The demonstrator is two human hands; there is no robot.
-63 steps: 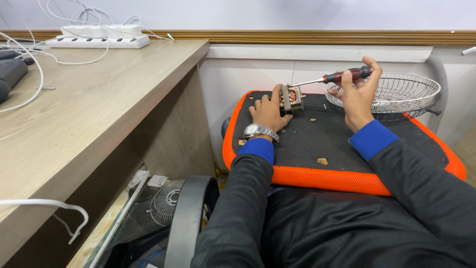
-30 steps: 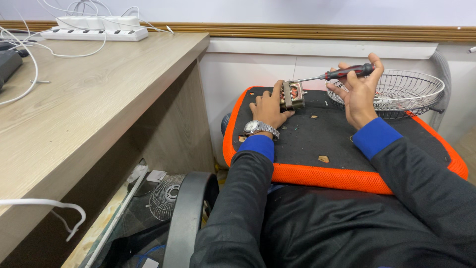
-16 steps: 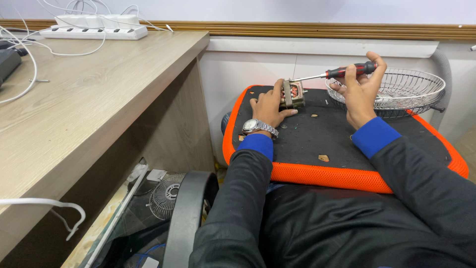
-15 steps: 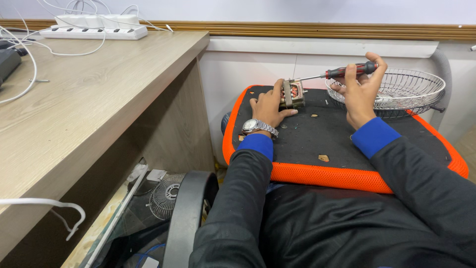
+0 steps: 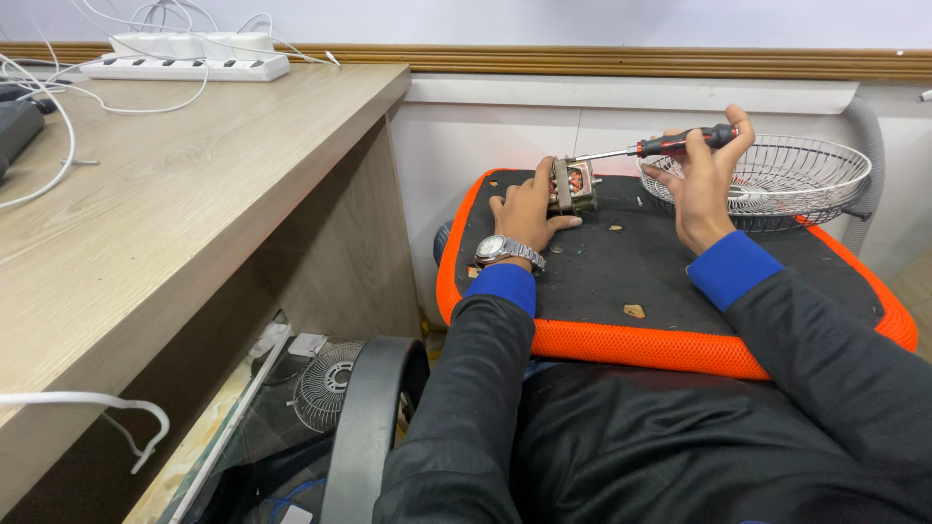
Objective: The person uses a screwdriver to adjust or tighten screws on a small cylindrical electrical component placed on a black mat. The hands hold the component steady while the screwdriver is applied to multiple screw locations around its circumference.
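1. Left hand (image 5: 524, 213) clamps the small motor block (image 5: 573, 186) at the far edge of the orange-rimmed cushion (image 5: 602, 342); the white wall panel (image 5: 485, 126) rises just behind, so there is little room beyond.
2. Right hand (image 5: 704, 184) holds the screwdriver (image 5: 660, 147) level, its shaft bridging the gap between the hands and barring passage from above.
3. The wire basket (image 5: 777, 180) sits just beside the right hand, closing off that side.
4. The near black cushion top lies open, with only small scraps (image 5: 633, 311) on it.
5. To the left, the wooden surface (image 5: 175, 213) edge walls the cushion's flank.
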